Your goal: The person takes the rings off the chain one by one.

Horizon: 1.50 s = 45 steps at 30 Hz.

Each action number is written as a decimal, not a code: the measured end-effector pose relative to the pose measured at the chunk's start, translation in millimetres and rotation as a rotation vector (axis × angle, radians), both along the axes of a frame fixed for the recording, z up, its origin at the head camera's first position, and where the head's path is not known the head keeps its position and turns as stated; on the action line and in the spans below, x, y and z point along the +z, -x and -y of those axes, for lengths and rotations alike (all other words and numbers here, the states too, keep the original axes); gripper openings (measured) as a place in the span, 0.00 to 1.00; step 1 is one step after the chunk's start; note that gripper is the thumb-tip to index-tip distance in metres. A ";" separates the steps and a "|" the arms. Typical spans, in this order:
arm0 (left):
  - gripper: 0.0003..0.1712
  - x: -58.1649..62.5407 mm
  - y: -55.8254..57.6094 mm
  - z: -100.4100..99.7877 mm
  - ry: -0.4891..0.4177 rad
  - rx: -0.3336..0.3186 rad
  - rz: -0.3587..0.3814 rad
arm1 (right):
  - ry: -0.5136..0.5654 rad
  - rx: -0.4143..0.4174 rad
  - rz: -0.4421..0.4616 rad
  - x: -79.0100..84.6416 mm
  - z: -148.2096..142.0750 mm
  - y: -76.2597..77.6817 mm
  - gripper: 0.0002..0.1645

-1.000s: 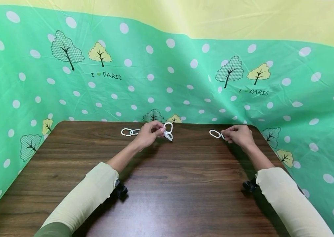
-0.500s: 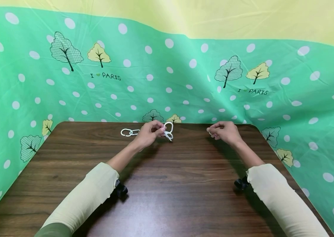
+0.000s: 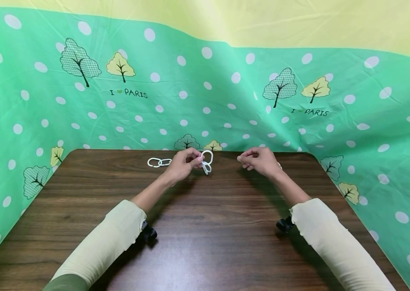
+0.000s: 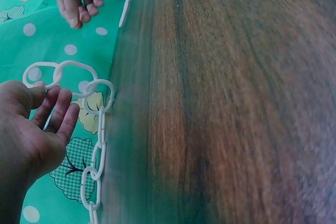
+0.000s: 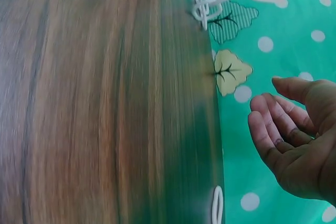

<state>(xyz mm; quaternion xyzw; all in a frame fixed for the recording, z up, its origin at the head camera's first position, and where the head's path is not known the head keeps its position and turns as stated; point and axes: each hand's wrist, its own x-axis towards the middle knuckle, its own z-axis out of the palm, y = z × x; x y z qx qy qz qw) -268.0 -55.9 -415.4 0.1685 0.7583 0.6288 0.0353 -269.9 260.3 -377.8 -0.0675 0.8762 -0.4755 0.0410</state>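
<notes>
My left hand [image 3: 182, 165] pinches a white plastic chain link [image 4: 39, 65] between thumb and fingers, near the table's far edge. This is the end link of a white chain [image 4: 100, 145]; more links hang from it and run along the table behind the hand, partly hidden in the head view. To the right, my right hand [image 3: 259, 161] hovers with thumb and fingers apart, holding nothing. A separate white link [image 5: 217, 205] lies on the table beside the right hand, mostly hidden by it in the head view.
The brown wooden table [image 3: 205, 226] has its far edge close to both hands. Behind it hangs a green and yellow curtain [image 3: 190, 81] with white dots and printed trees.
My right hand has moved left, passing over the loose link, which stays on the table and now shows just behind the hand. The left hand keeps its pinch in nearly the same spot.
</notes>
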 end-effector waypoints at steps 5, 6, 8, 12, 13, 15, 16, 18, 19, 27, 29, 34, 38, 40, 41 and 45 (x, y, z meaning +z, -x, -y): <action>0.07 0.1 -0.8 -1.6 0.015 0.003 -0.008 | 0.043 0.035 -0.013 -2.1 14.9 1.1 0.19; 0.07 0.2 -0.8 -1.8 0.018 0.004 -0.008 | 0.052 0.045 -0.015 -2.0 18.3 0.8 0.19; 0.07 0.5 -0.8 -2.3 0.030 0.007 -0.016 | 0.061 0.067 -0.022 -2.0 24.7 0.4 0.18; 0.10 0.2 -0.1 -2.9 0.041 0.008 -0.022 | 0.064 0.105 -0.045 -1.4 36.8 -0.4 0.16; 0.11 0.1 0.1 -3.1 0.042 0.006 -0.021 | 0.063 0.112 -0.049 -1.4 39.6 -0.6 0.16; 0.12 -0.6 0.8 -3.6 0.041 0.003 -0.016 | 0.066 0.124 -0.055 -1.3 45.3 -1.1 0.15; 0.13 -0.9 0.9 -3.4 0.041 0.001 -0.014 | 0.070 0.131 -0.058 -1.8 48.2 -1.0 0.15; 0.13 -1.1 1.4 -3.5 0.044 0.001 -0.013 | 0.074 0.144 -0.069 -2.2 54.2 -1.2 0.15; 0.13 -1.3 1.5 -3.6 0.046 0.002 -0.014 | 0.074 0.152 -0.076 -2.5 56.8 -1.2 0.15; 0.10 0.7 -1.9 -5.3 0.046 0.006 -0.021 | 0.080 0.183 -0.110 -7.9 71.5 1.0 0.16; 0.09 1.3 -2.8 -5.7 0.048 0.004 -0.022 | 0.074 0.186 -0.128 -8.7 73.9 1.1 0.16; 0.08 1.7 -3.1 -6.2 0.058 0.000 -0.025 | 0.075 0.187 -0.150 -10.0 77.4 1.4 0.15; 0.08 1.6 -3.4 -5.7 0.062 -0.001 -0.017 | 0.076 0.176 -0.133 -10.0 78.5 1.4 0.14; 0.08 1.3 -2.8 -5.4 0.064 0.001 -0.018 | 0.074 0.169 -0.124 -9.6 78.8 1.4 0.14; 0.08 1.4 -2.7 -5.3 0.064 0.002 -0.018 | 0.071 0.167 -0.122 -9.6 79.0 1.6 0.14; 0.09 1.4 -1.9 -4.8 0.079 0.001 -0.025 | 0.065 0.162 -0.118 -10.0 79.2 2.5 0.14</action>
